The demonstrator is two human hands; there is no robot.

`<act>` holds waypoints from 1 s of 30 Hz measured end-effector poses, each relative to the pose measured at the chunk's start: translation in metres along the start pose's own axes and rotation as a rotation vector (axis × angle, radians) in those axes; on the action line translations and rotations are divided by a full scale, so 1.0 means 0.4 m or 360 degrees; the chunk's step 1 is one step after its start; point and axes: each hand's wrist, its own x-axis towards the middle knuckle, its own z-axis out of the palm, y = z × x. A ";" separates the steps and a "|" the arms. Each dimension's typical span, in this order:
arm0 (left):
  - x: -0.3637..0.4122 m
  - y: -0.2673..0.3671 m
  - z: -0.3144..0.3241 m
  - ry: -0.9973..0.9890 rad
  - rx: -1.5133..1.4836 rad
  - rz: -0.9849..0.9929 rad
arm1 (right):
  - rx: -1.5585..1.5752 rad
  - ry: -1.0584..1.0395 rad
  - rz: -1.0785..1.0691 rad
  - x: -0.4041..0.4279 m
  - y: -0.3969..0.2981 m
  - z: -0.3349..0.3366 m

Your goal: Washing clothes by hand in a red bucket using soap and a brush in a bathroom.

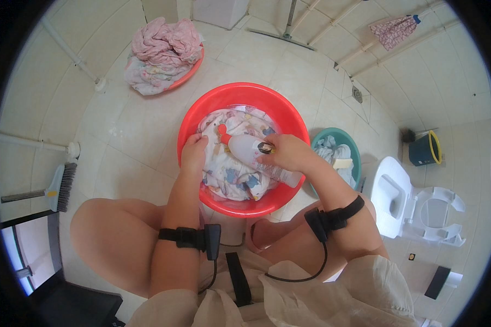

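Note:
A red plastic basin point(288, 108) stands on the floor before me. Inside it a white printed cloth point(225, 161) lies bunched, with some water showing at the far side. My right hand point(286, 153) grips a white plastic bottle point(242, 148) with a red cap. The bottle is tilted over the cloth, its cap end towards the basin's middle. At the basin's left side, my left hand point(194, 153) holds an edge of the cloth between thumb and fingers.
To the right, a green basin point(354, 149) holds pale cloth and a soap bar point(342, 163). An orange basin point(188, 77) heaped with pink fabric point(165, 41) sits far left. A squat toilet pan point(390, 196), a broom point(59, 188), a floor squeegee point(286, 36) and a bin point(423, 150) surround the floor.

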 end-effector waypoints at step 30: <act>0.166 0.137 0.230 -0.0362 0.2406 0.0322 | 0.0711 -0.0129 0.0224 -0.114 0.186 -0.039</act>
